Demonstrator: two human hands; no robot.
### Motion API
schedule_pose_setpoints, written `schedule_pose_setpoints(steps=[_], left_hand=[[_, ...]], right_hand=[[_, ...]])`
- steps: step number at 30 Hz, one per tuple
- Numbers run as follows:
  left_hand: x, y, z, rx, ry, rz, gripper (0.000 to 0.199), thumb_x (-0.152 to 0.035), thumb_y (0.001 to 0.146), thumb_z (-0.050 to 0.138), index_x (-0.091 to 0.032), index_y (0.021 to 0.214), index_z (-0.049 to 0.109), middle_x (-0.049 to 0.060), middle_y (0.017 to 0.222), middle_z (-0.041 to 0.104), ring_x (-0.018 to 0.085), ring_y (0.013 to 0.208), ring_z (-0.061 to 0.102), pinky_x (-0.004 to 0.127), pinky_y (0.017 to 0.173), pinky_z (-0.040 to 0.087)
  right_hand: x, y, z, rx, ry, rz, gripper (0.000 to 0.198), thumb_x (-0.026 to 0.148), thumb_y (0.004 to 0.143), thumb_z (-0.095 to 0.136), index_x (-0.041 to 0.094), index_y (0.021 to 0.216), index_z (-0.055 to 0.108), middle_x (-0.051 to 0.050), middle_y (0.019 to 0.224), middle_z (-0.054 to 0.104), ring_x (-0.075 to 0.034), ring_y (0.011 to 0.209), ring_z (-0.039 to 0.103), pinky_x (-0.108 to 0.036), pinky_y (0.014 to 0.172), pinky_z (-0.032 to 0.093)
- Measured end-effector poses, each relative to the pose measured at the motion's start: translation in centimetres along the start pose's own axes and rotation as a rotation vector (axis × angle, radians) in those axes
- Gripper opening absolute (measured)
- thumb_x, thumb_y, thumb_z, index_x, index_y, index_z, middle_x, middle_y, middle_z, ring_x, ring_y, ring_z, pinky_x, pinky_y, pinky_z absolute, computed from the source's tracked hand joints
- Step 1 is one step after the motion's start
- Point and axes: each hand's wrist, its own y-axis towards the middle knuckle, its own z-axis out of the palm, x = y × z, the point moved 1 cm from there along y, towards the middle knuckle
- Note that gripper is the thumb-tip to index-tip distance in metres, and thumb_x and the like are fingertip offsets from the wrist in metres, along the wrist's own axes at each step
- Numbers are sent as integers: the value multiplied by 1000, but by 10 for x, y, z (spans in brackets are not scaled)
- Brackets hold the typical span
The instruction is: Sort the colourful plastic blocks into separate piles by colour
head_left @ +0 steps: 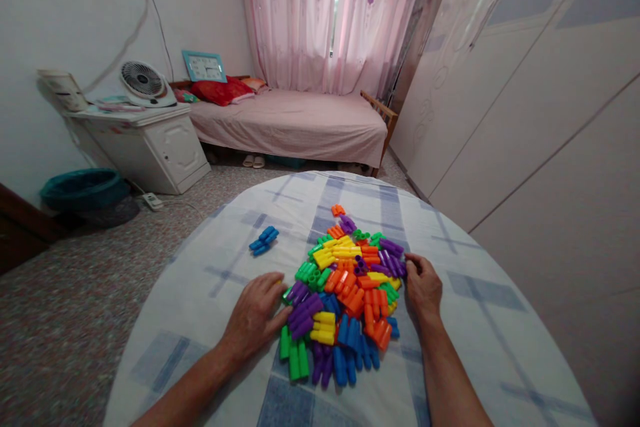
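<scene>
A heap of plastic bullet-shaped building pieces in orange (349,283), yellow (324,328), green (299,357), purple (305,315) and blue (345,363) lies on the round table. My left hand (257,310) rests at the heap's left edge, thumb apart from the fingers, beside the purple pieces. At the right edge is my right hand (424,285), its loosely bent fingertips against or close to more purple pieces (393,261). Neither hand visibly grips a piece. A small cluster of blue pieces (264,240) sits apart, beyond my left hand.
A checked cloth (200,347) covers the table. Past it stand a bed (300,120), a white cabinet (170,147) with a fan (145,83), and a bin (87,190). A tall wardrobe (525,113) runs along the right.
</scene>
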Motion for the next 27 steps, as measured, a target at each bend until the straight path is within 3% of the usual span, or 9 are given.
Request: schedule_pose_setpoints(steps=[5,12,17,22,27], left_hand=[[0,9,13,-20,10,-2,33,-37,80,60,-16,105,60,13,116,61,26,110,56,42,93,48],[15,-14,-7,-55,56,-45,27,-36,82,57,-19,103,60,11,117,61,25,109,57,42,92,48],[-2,39,-16,-143,-50,-44,27,-29,86,50,-18,110,58,10,120,59,23,113,53,40,96,44],[-35,98,2,60,-109,-61,26,-35,83,56,-21,103,61,6,103,63,21,102,56,34,90,45],[-43,114,22,187,-109,-159,20,-30,80,56,-20,95,63,5,94,63,20,93,58,31,81,45]], right_hand=[[3,0,-1,6,-6,-1,41,40,76,39,17,95,67,-10,98,68,-24,88,61,-34,79,43],[1,0,-1,7,-12,-6,40,40,77,39,18,97,67,-10,98,68,-24,88,61,-34,79,43],[-1,0,0,10,-9,-1,40,40,77,40,18,97,67,-10,98,68,-24,88,60,-34,79,43],[-1,0,0,10,0,-21,41,40,77,39,17,97,66,-10,98,68,-23,89,60,-33,79,43],[2,-1,-2,1,11,-43,41,40,77,39,16,96,67,-11,98,68,-23,88,61,-33,79,42]])
